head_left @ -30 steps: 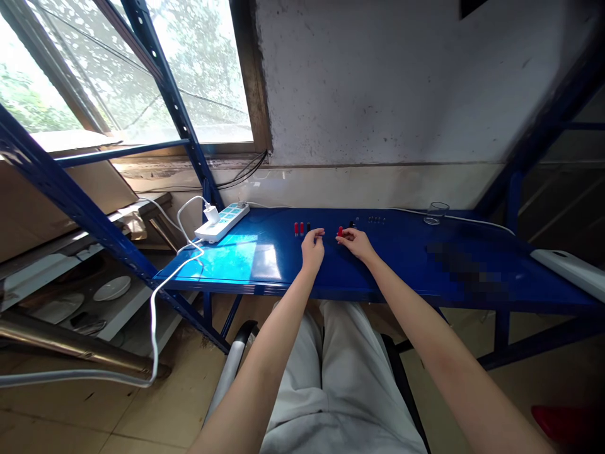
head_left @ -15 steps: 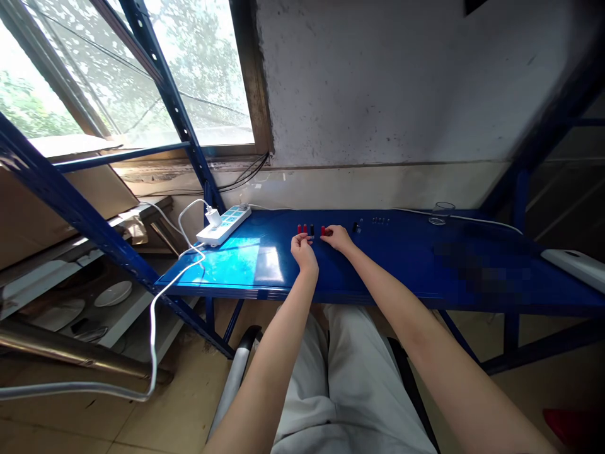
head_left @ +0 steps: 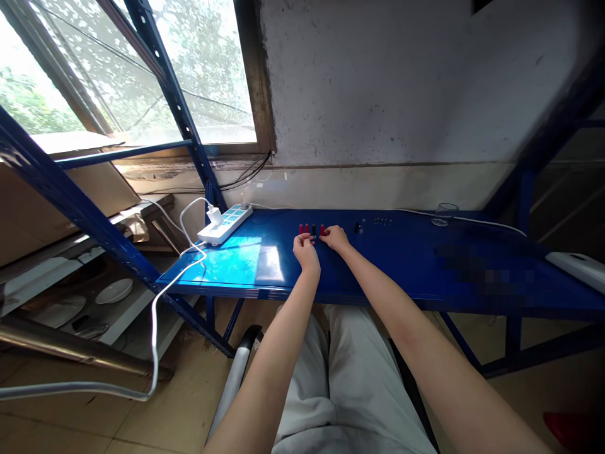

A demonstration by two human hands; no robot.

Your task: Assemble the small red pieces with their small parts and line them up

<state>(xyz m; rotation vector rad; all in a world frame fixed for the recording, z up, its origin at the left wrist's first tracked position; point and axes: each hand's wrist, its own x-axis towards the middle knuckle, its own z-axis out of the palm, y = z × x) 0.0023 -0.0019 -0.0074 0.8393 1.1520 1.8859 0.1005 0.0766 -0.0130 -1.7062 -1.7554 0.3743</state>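
My left hand (head_left: 307,252) is over the blue table with thumb and fingertips pinched together. A tiny pale, metal-looking piece shows at those fingertips, too small to make out. Just beyond them stand two small red pieces (head_left: 304,229) and a small black piece (head_left: 314,229), side by side. My right hand (head_left: 334,238) has its fingers closed at the foot of another small red piece (head_left: 322,229), which is upright. The fingers partly cover that piece's lower end. To the right, another small black piece (head_left: 357,227) lies beside tiny clear or metallic bits (head_left: 361,231).
A row of tiny metallic bits (head_left: 382,221) lies further right on the blue table (head_left: 401,265). Behind it stands a clear glass (head_left: 445,214). A white power strip (head_left: 225,225) with a plug and cable is at left. A white device (head_left: 576,268) sits at right.
My right hand and its red piece have come slightly closer to the black piece beside my left hand. The whole view has shifted a little.
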